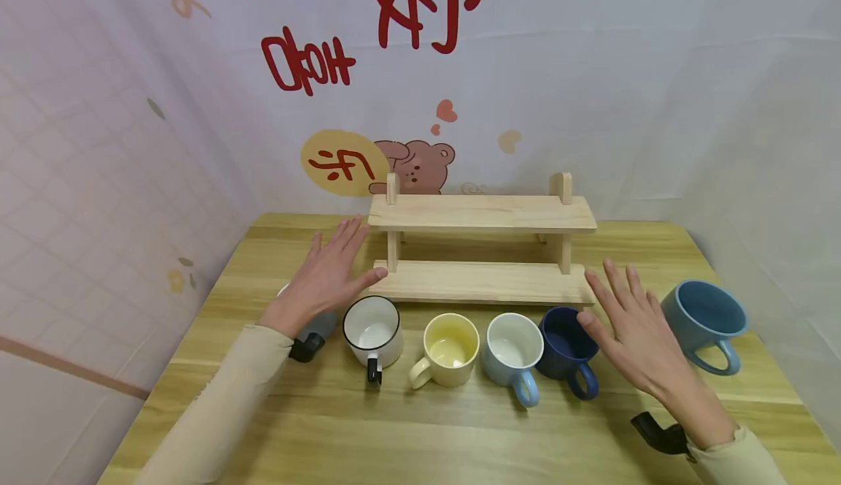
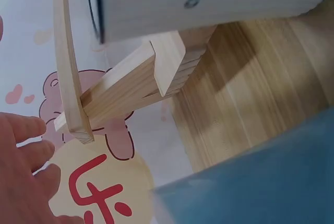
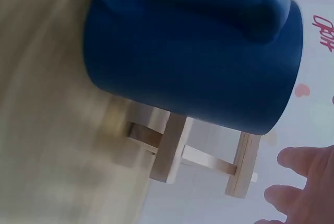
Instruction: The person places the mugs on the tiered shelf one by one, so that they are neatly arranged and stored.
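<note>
A two-tier wooden shelf (image 1: 482,283) stands at the back of the table, both boards bare. My left hand (image 1: 331,269) is spread flat at its left end, thumb over the lower board's edge in the head view. Beneath that wrist a blue-grey mug (image 1: 322,326) is mostly hidden. To its right are a white mug (image 1: 373,328) with black rim and handle, a yellow mug (image 1: 452,353), a pale blue mug (image 1: 512,350) and a navy mug (image 1: 566,346). My right hand (image 1: 634,328), fingers extended and holding nothing, is between the navy mug and a larger teal-blue mug (image 1: 703,317).
The wooden table (image 1: 420,441) runs up to a white cloth backdrop (image 1: 591,105) printed with red characters and a bear. More cloth hangs along the left and right sides. A black strap piece (image 1: 657,434) juts from the right wrist.
</note>
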Motion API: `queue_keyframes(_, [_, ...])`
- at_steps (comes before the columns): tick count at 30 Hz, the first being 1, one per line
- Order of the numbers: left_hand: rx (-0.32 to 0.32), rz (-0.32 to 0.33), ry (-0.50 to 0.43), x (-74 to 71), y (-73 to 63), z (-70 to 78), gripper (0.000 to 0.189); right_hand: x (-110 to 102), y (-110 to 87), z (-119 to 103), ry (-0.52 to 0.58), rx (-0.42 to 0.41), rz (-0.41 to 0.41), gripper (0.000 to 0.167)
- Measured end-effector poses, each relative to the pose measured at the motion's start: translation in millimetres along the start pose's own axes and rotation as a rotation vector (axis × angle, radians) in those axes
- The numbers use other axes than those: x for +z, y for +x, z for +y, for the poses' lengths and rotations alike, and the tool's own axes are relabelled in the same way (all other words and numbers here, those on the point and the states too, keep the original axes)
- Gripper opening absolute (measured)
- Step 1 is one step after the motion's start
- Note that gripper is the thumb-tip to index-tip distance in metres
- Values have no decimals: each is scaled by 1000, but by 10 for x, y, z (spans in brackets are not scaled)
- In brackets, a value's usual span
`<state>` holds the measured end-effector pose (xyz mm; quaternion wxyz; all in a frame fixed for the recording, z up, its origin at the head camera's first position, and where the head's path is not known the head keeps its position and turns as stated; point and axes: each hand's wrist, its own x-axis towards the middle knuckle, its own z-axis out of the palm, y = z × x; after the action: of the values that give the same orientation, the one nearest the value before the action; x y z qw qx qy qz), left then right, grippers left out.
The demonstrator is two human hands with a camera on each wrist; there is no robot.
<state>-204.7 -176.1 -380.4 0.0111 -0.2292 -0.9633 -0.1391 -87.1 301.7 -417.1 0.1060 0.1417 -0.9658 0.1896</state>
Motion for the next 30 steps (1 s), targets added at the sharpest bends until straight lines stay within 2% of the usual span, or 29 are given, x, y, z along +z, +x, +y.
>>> queue_keyframes(7, [13, -58, -31, -32, 185, 23, 96, -13, -225, 19, 128, 41, 6, 64])
queue_keyframes(15, [11, -83, -61, -7, 300, 25, 89, -41, -417, 39, 221, 116, 2, 56])
queue_keyframes(25, [7, -92, -53, 3, 319, 4, 90, -48, -528, 66, 273, 209, -45, 41])
queue_keyframes(30, [3, -93, -52, 17, 321, 23, 88, 1, -592, 80, 378, 231, -90, 36])
